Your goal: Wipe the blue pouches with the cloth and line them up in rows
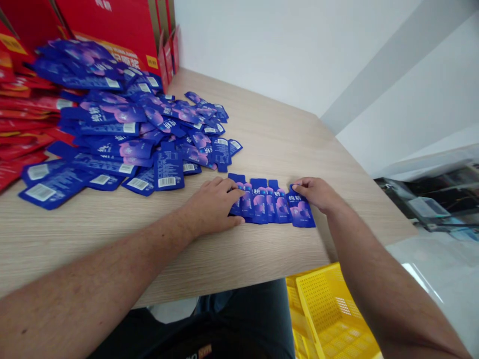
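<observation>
Overlapping blue sachets [259, 202] with pink-purple round prints and white lettering lie in a short row on the table, face up. At the row's left end, my left hand [215, 207] rests over the leftmost sachets, its thumb and fingers apart, partly covering them. My right hand [316, 192] pinches the upper edge of the rightmost blue sachet [301, 212] between thumb and fingers. That sachet is slightly tilted and sits near the table's right edge, at the end of the row.
A large heap of blue sachets [123, 117] covers the table's left side, beside red packets [28, 124]. Red cartons [112, 22] stand behind it. Below the pale wood table [179, 274] is a yellow plastic crate [333, 309]. A white wall [262, 45] borders the far side.
</observation>
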